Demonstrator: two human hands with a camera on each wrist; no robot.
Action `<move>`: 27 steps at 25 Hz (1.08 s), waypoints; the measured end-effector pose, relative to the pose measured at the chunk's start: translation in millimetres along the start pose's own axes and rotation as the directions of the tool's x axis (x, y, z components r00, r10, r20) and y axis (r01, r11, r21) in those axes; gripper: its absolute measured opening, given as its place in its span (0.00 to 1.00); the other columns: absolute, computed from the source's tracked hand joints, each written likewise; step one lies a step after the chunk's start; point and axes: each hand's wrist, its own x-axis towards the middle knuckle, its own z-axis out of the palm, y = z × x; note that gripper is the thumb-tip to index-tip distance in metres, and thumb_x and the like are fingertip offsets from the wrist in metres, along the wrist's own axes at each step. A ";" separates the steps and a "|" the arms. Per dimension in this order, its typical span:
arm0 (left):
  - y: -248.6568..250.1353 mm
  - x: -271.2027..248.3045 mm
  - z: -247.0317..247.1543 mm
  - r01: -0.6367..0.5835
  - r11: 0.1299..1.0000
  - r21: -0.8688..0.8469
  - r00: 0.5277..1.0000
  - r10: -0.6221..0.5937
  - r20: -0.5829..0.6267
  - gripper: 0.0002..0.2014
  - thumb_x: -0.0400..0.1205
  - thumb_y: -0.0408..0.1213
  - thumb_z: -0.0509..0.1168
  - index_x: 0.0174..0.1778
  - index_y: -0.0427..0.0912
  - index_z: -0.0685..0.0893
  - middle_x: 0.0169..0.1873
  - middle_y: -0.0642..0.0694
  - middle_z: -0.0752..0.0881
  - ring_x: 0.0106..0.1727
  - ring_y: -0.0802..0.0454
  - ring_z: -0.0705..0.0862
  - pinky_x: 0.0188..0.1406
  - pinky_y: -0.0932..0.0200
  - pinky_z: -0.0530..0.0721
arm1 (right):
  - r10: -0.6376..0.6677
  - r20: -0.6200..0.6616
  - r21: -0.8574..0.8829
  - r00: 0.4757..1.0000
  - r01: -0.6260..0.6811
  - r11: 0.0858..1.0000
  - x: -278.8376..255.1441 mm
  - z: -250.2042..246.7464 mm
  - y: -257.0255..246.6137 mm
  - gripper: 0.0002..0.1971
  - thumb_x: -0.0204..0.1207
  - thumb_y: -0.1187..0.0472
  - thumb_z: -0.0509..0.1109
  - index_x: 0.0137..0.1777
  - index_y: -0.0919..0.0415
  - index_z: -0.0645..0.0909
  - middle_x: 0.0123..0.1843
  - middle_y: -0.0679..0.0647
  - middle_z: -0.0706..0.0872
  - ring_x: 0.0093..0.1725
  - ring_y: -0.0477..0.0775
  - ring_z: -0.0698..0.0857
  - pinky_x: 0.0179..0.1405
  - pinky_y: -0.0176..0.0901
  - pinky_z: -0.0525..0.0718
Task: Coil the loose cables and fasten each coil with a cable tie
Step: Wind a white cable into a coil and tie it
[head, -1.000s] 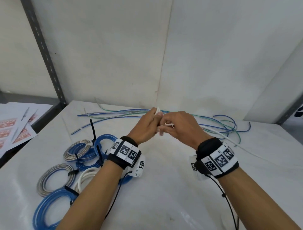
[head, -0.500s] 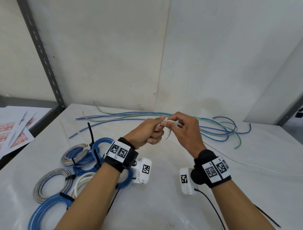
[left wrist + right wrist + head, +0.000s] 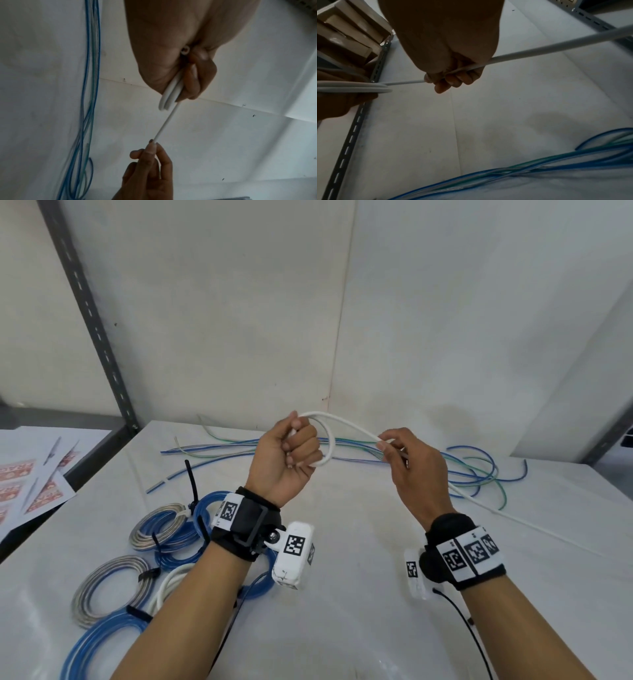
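Observation:
A white cable (image 3: pixel 346 426) is held in the air above the table. My left hand (image 3: pixel 296 451) is fisted round a small loop of it (image 3: pixel 169 94); the cable's cut end (image 3: pixel 185 50) shows in the palm. From the loop the cable runs right to my right hand (image 3: pixel 399 448), which pinches it (image 3: pixel 436 79) between thumb and fingers. Beyond that hand the cable (image 3: pixel 513 517) trails off across the table to the right. Loose blue and green cables (image 3: pixel 472 470) lie at the back of the table behind both hands.
Several tied coils, blue (image 3: pixel 174 529), grey (image 3: pixel 109 590) and white (image 3: pixel 171 583), lie at the front left with black cable ties (image 3: pixel 191 484) on them. Printed sheets (image 3: pixel 30 484) lie on a surface at far left. A grey shelf post (image 3: pixel 92 316) stands at the back left.
Both hands have risen and moved apart. The left hand now holds a visible loop of white cable, and the right hand has slid along the cable to the right.

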 end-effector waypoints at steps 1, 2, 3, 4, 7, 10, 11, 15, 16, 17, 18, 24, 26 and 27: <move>-0.7 -0.5 1.7 -0.043 0.999 -0.009 0.999 0.043 -0.016 0.16 0.89 0.40 0.53 0.36 0.43 0.76 0.23 0.54 0.60 0.20 0.57 0.56 0.21 0.63 0.61 | -0.033 -0.008 -0.038 0.999 0.033 0.999 -1.1 -1.4 1.6 0.05 0.87 0.54 0.68 0.53 0.49 0.85 0.41 0.43 0.88 0.41 0.50 0.87 0.38 0.54 0.85; -2.1 -0.8 4.9 -0.087 0.996 0.010 0.995 0.087 -0.047 0.16 0.89 0.40 0.53 0.36 0.43 0.76 0.22 0.54 0.61 0.20 0.57 0.57 0.22 0.63 0.62 | -0.081 -0.007 -0.087 0.997 0.080 0.993 -2.6 -1.7 1.4 0.06 0.87 0.54 0.67 0.52 0.50 0.86 0.42 0.44 0.88 0.40 0.51 0.86 0.36 0.52 0.84; -4.3 -0.6 10.4 -0.128 0.991 0.044 0.989 0.131 -0.074 0.16 0.90 0.40 0.52 0.36 0.43 0.75 0.22 0.54 0.64 0.20 0.57 0.60 0.23 0.64 0.64 | -0.129 0.001 -0.126 0.992 0.128 0.984 -3.8 -2.0 -1.1 0.08 0.87 0.54 0.67 0.51 0.52 0.87 0.41 0.44 0.88 0.39 0.51 0.85 0.34 0.50 0.82; -6.7 0.3 16.2 -0.166 0.982 0.094 0.980 0.175 -0.096 0.17 0.91 0.41 0.51 0.37 0.44 0.74 0.22 0.53 0.66 0.21 0.57 0.64 0.25 0.64 0.66 | -0.172 0.015 -0.151 0.985 0.172 0.973 -4.3 -2.1 -5.1 0.09 0.87 0.53 0.66 0.50 0.52 0.87 0.40 0.44 0.87 0.38 0.51 0.85 0.32 0.49 0.80; -14.9 4.2 37.3 -0.261 0.899 0.353 0.949 0.306 -0.078 0.19 0.94 0.43 0.46 0.39 0.43 0.72 0.29 0.47 0.84 0.32 0.49 0.86 0.42 0.58 0.81 | -0.256 0.100 -0.197 0.961 0.272 0.942 -2.8 -3.9 -24.7 0.15 0.87 0.48 0.59 0.48 0.51 0.87 0.39 0.44 0.87 0.36 0.50 0.83 0.30 0.48 0.78; -28.1 5.9 55.5 -0.312 0.547 0.777 0.911 0.405 0.081 0.19 0.95 0.42 0.43 0.47 0.37 0.73 0.51 0.36 0.93 0.59 0.41 0.91 0.64 0.52 0.85 | -0.251 0.196 -0.252 0.948 0.296 0.921 3.3 -13.1 -49.0 0.19 0.88 0.46 0.55 0.45 0.53 0.84 0.36 0.46 0.85 0.34 0.55 0.82 0.29 0.49 0.74; -31.6 4.1 60.1 -0.317 0.423 0.849 0.903 0.408 0.134 0.17 0.95 0.42 0.43 0.50 0.37 0.71 0.54 0.36 0.92 0.61 0.43 0.90 0.67 0.52 0.84 | -0.247 0.224 -0.253 0.943 0.301 0.919 5.8 -17.5 -55.6 0.19 0.88 0.47 0.57 0.44 0.54 0.83 0.35 0.47 0.84 0.33 0.56 0.82 0.29 0.49 0.72; -26.6 -1.1 69.2 -0.225 -0.082 0.971 0.885 0.399 0.239 0.13 0.95 0.41 0.47 0.48 0.39 0.69 0.34 0.53 0.90 0.39 0.57 0.88 0.43 0.57 0.83 | -0.221 0.344 -0.144 0.912 0.284 0.948 6.0 -26.0 -73.8 0.12 0.88 0.53 0.63 0.49 0.57 0.84 0.39 0.50 0.89 0.37 0.59 0.85 0.34 0.51 0.75; -23.6 -0.4 70.4 -0.145 -0.341 0.929 0.889 0.366 0.274 0.13 0.94 0.43 0.47 0.50 0.41 0.70 0.30 0.52 0.86 0.34 0.52 0.85 0.39 0.51 0.80 | -0.219 0.367 -0.075 0.904 0.263 0.962 3.6 -24.7 -76.2 0.09 0.87 0.53 0.66 0.52 0.57 0.84 0.40 0.50 0.90 0.37 0.58 0.85 0.35 0.51 0.76; -20.6 1.9 69.6 -0.064 -0.566 0.822 0.914 0.297 0.276 0.13 0.94 0.45 0.47 0.53 0.41 0.70 0.31 0.49 0.85 0.33 0.44 0.84 0.36 0.48 0.77 | -0.204 0.377 -0.019 0.904 0.228 0.973 1.4 -23.2 -77.3 0.07 0.84 0.52 0.69 0.52 0.56 0.82 0.41 0.49 0.90 0.37 0.56 0.85 0.34 0.50 0.76; -18.5 2.7 69.4 0.000 -0.716 0.698 0.937 0.244 0.251 0.14 0.93 0.47 0.46 0.56 0.41 0.70 0.33 0.45 0.86 0.35 0.37 0.84 0.35 0.47 0.75 | -0.173 0.368 0.015 0.913 0.180 0.984 -1.1 -23.9 -76.5 0.08 0.82 0.51 0.72 0.52 0.54 0.81 0.41 0.47 0.89 0.37 0.53 0.84 0.34 0.50 0.77; 28.2 -13.0 41.0 0.131 -0.790 0.598 0.967 0.235 0.099 0.17 0.92 0.49 0.49 0.44 0.44 0.74 0.32 0.47 0.79 0.37 0.37 0.80 0.37 0.50 0.68 | -0.049 0.180 0.004 0.982 0.049 0.999 -1.8 -43.0 -33.4 0.06 0.81 0.47 0.73 0.44 0.45 0.86 0.40 0.42 0.87 0.39 0.42 0.83 0.38 0.49 0.81; 24.6 -18.6 41.8 0.090 -0.521 0.849 0.988 0.152 -0.011 0.23 0.91 0.54 0.50 0.32 0.46 0.69 0.25 0.50 0.72 0.29 0.45 0.71 0.33 0.53 0.67 | -0.054 0.056 -0.021 0.997 0.056 0.998 5.2 -35.7 -33.9 0.09 0.85 0.48 0.69 0.47 0.48 0.87 0.42 0.45 0.87 0.41 0.50 0.85 0.41 0.54 0.84; 20.5 -18.8 46.2 0.096 -0.273 0.957 0.989 0.136 -0.060 0.25 0.91 0.54 0.51 0.30 0.45 0.69 0.22 0.49 0.68 0.25 0.48 0.66 0.30 0.55 0.65 | -0.048 0.005 -0.001 0.999 0.048 0.999 10.8 -30.4 -37.2 0.10 0.86 0.48 0.68 0.48 0.50 0.87 0.42 0.46 0.87 0.41 0.52 0.85 0.40 0.54 0.84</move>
